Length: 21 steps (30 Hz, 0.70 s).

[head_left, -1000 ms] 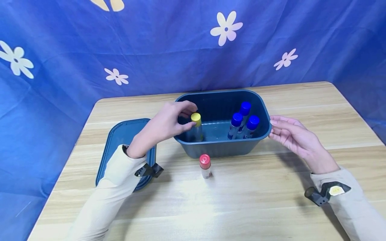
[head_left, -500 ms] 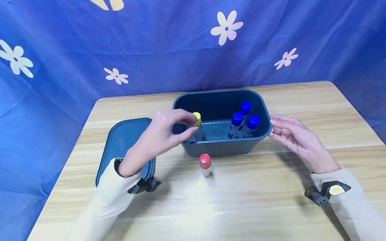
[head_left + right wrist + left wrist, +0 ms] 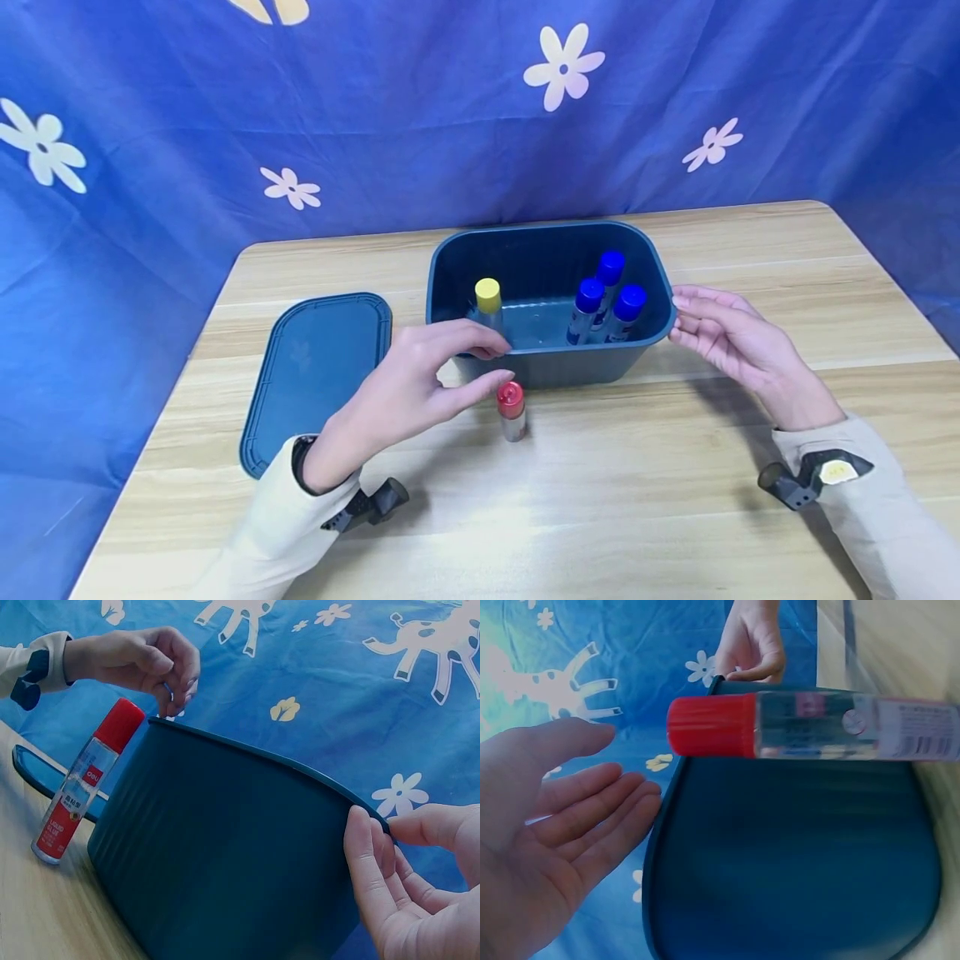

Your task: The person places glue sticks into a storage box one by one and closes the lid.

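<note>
A dark teal plastic box [image 3: 558, 369] stands at the table's back, and my right hand [image 3: 731, 342] pinches its right rim between thumb and fingers. Just in front of the box, a liquid glue bottle with a red cap [image 3: 512, 408] stands upright; its label shows in the right wrist view. My left hand [image 3: 423, 375] hovers over the box's front left rim, fingers spread from the thumb and nothing between them, its thumb tip close to the red cap. Inside the box, a yellow-capped bottle [image 3: 488, 298] stands at the left, its lower part partly hidden by the box's front rim.
Three blue-capped bottles [image 3: 589, 298] stand together in the right end of the box. A flat teal lid [image 3: 318, 367] lies on the wooden table [image 3: 637, 500] left of the box. A blue curtain [image 3: 450, 108] with white flowers hangs behind.
My left hand has left the yellow-capped bottle, which stays in the box, and has come forward over the rim towards the red-capped glue bottle. My right hand keeps its hold on the rim.
</note>
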Available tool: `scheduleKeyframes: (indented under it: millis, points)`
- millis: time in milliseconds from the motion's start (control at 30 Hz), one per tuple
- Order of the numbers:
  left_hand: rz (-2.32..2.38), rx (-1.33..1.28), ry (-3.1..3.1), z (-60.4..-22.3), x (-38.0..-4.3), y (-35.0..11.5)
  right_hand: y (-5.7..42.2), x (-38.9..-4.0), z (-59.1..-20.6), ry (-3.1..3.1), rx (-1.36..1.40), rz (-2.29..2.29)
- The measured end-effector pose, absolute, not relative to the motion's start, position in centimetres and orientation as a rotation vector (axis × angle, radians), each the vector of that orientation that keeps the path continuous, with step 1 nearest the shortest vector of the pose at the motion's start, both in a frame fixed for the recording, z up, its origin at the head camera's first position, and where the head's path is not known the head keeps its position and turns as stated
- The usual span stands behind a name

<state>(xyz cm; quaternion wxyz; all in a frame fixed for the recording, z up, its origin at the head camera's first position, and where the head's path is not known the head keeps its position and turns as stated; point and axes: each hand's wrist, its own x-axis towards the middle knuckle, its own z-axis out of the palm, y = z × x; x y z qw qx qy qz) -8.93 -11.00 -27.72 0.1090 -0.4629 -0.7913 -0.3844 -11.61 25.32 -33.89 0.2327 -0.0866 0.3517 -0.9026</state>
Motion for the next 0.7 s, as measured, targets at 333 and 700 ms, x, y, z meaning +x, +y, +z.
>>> scheduleKeyframes:
  millis: [333,700]
  points:
    - [-1.150,-1.306,-2.385,-28.8,-7.5,-11.2,25.3,-11.5,-33.8,0.988,-0.214,-2.479]
    - [-1.120,-1.297,-2.459,-30.4,-7.0,-10.7,25.2,-11.5,-33.9,0.941,-0.193,-2.495]
